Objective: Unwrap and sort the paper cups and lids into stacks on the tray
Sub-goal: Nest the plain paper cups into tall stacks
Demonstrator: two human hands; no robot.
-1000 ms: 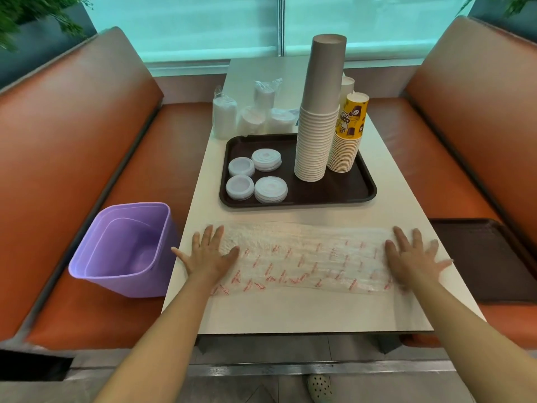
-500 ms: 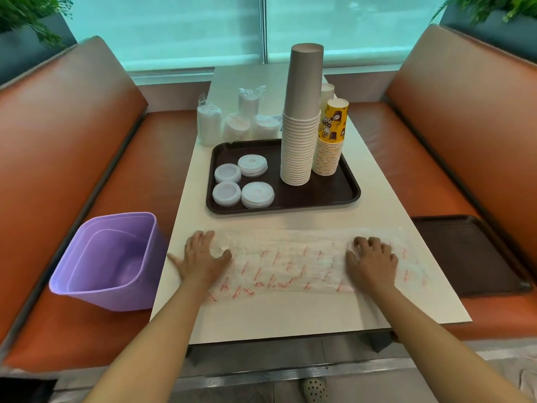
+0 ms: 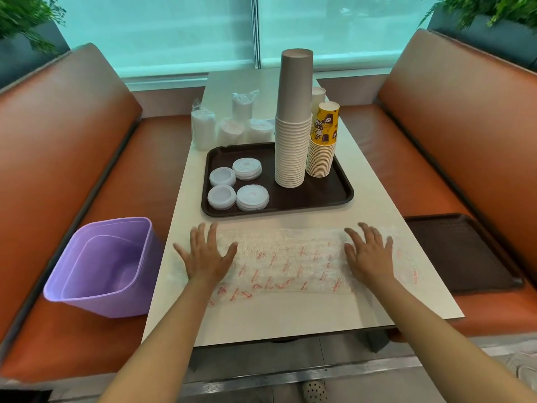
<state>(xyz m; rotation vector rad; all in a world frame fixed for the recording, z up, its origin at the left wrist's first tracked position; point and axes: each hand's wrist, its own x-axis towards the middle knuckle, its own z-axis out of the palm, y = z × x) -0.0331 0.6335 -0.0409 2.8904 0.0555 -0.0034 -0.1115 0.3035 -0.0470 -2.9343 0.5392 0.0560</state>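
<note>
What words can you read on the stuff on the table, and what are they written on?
Yellow cup atop the shorter stack: large brown letters, partly hidden, too unclear to read for certain.
Clear plastic wrapper under both hands: repeated red print, too blurred to read.
Tall grey-brown cup stack, white lids: no text visible.

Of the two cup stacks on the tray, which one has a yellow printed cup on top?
The shorter stack, at the right side of the tray. The taller stack to its left is topped by a plain grey-brown cup.

Tall grey cup stack (image 3: 293,120), yellow cup stack (image 3: 323,141), four lid piles (image 3: 238,184) on brown tray (image 3: 325,196)
</note>
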